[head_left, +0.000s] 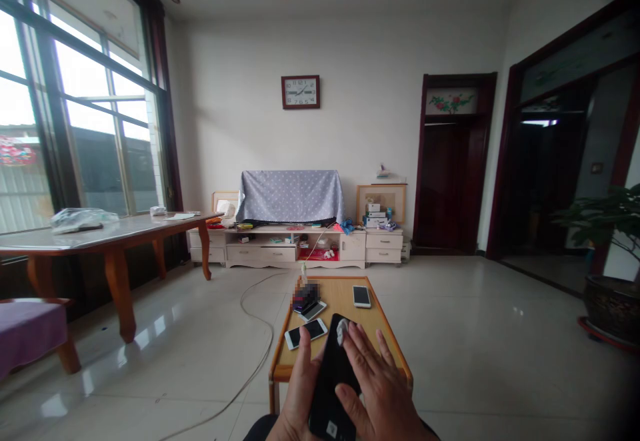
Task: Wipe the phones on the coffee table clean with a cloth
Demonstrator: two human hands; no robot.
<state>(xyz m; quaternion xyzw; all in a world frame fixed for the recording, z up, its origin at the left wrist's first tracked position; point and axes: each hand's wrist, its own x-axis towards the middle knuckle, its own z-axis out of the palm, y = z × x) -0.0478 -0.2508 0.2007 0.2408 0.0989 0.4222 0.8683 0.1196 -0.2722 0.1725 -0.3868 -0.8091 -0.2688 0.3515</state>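
Note:
My left hand grips a black phone from below, at the bottom middle of the view. My right hand lies flat on the phone's face, its fingers pressing a small white cloth near the phone's top end. Both hands hover over the near end of a low wooden table. On that table lie a white phone to the left, another white phone farther back on the right, and a small stack of dark phones.
A long wooden table stands at the left by the windows, with a purple-cushioned seat nearer. A white cable trails across the tiled floor. A covered TV sits on a white cabinet at the back wall. A potted plant stands at right.

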